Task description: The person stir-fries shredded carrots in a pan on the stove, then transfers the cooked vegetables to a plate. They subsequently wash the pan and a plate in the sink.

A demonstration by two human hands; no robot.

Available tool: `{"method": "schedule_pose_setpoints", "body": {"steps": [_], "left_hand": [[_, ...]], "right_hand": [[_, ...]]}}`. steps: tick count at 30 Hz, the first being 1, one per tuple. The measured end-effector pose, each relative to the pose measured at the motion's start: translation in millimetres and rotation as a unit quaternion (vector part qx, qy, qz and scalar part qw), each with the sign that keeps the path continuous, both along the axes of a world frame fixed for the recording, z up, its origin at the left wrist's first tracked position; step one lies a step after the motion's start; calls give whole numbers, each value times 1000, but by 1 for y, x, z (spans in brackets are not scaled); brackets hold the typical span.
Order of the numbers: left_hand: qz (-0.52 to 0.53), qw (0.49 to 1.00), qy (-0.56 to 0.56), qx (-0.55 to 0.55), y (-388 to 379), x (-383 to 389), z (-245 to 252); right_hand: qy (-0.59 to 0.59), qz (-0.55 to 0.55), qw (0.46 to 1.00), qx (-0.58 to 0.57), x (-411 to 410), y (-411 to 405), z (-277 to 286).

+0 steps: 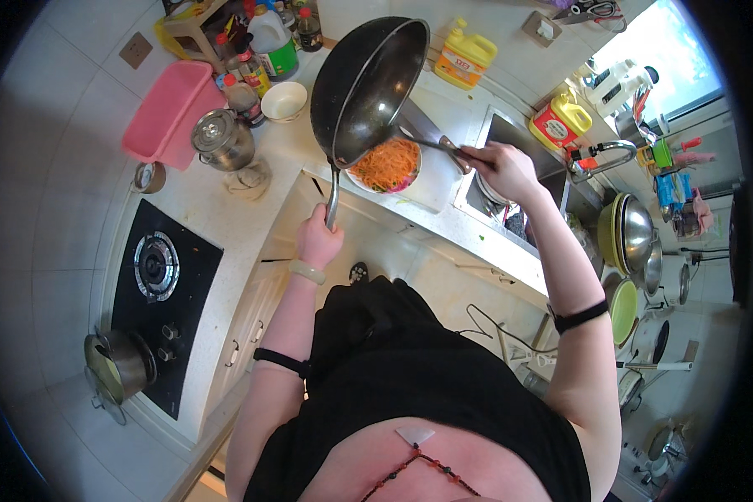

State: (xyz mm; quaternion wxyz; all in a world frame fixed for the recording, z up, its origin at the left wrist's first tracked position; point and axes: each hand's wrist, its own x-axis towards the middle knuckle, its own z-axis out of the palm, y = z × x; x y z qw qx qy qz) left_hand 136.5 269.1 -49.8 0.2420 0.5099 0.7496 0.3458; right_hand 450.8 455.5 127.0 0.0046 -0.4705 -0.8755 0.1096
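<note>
My left hand [320, 238] grips the metal handle of a black wok [376, 94]. The wok is tipped on its side above the counter, its inner face turned to the right. My right hand [505, 169] holds a long-handled cooking utensil [436, 144], whose head reaches to the wok's lower rim and is partly hidden. Below that rim stands a plate of shredded carrot [386, 164] with some green and pink bits in it. Behind the utensil lies a cleaver [420, 125] on a pale cutting board [436, 182].
On the left is a gas hob [163, 307] with a steel pot [122, 364] on it. A lidded steel pot [223, 141], a pink basin [172, 113], a white bowl [284, 101] and several bottles stand behind. Right of the board is a sink [527, 150] with a faucet [608, 157].
</note>
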Motion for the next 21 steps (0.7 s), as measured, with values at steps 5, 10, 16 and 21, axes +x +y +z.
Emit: {"method": "schedule_pose_setpoints", "body": {"steps": [5,10,16,21], "left_hand": [[1,1000,1,4,-3,2,2],[10,1000,17,5,-3,6,9],[29,997,63,-21,-4,4,15],[30,996,79,-6,1,6,21]], "right_hand": [[78,-31,996,20,-1,-10,-3],[31,-11,997,72,-7,-22,-24],[33,-55,995,81,-3,-31,-21],[93,-54,992,60,-28,-46,-36]]}}
